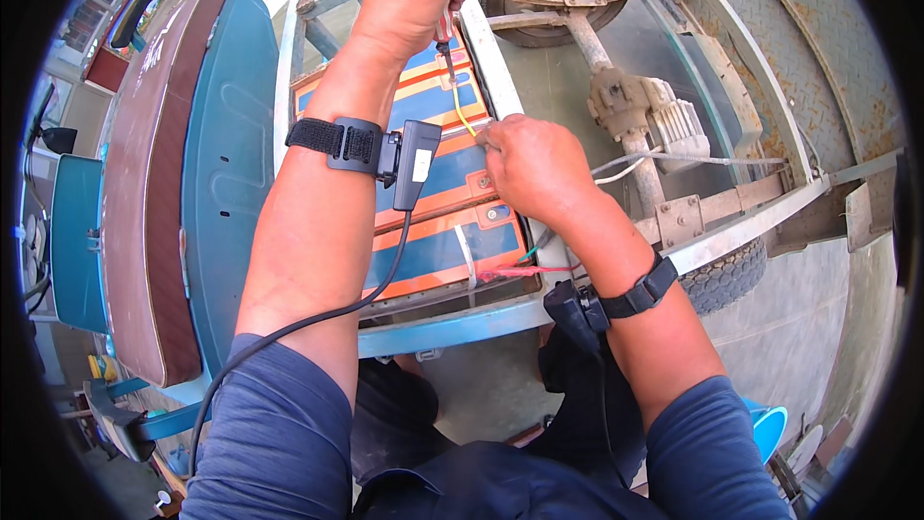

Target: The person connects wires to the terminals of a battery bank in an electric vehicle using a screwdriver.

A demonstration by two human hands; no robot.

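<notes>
The left hand (409, 5) is wrapped tightly around the red-and-clear plastic handle of a slim metal-shafted screwdriver (444, 32), with the fingers curled closed and the tool pointing downward. Its tip reaches the top of one of the orange box-shaped batteries with blue upper panels (438, 255), which lie in a row inside a pale blue painted metal frame (452, 327). Just beside the tip, a thin yellow insulated wire (463, 117) runs down toward the right hand (534, 169). That hand has its thumb and fingers pressed together, pinching the lower end of the wire above the batteries; the exact contact is partly hidden by the fingers.

Near the frame's front corner, a bundle of red wires (520, 272) lies beside a short green wire (529, 254), and a narrow white strap (467, 255) crosses the nearest battery. A black fabric strap with a black box-shaped device (417, 164) circles the left forearm, and a similar black device (575, 313) sits on the right wrist. To the left stands a brown padded seat with a teal metal shell (231, 106); to the right, a rusty grey axle (630, 106) spans the frame, with a black treaded tyre (724, 279) below its near end
</notes>
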